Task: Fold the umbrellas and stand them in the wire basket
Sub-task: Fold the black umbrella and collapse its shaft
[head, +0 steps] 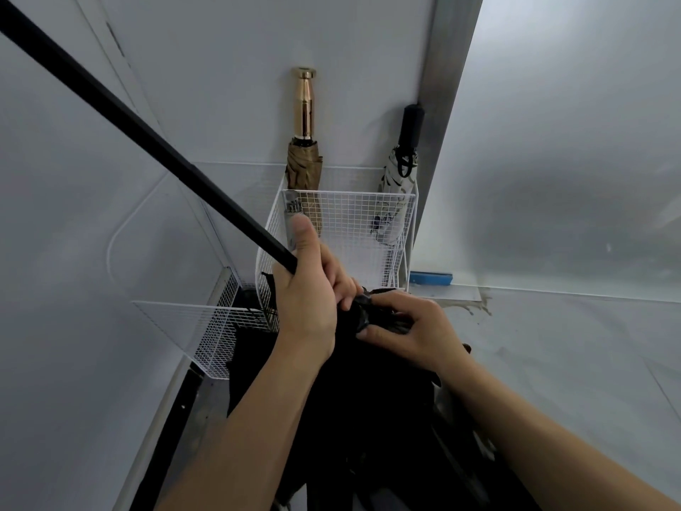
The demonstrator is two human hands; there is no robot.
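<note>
The left hand (306, 289) grips the long black umbrella's shaft (147, 136). The right hand (409, 326) pinches its black cloth (353, 381), gathering it, in front of the white wire basket (350, 230). I think wrapping comes next, then standing it beside the gold-handled tan umbrella (304, 156) at the basket's back edge.

Left hand (306, 289) gripping black umbrella (368, 400), two umbrellas in wire basket (350, 215)

Both forearms are bare to the frame edge, with no sleeves, and the left hand (307, 289) and right hand (416, 326) are bare.
</note>
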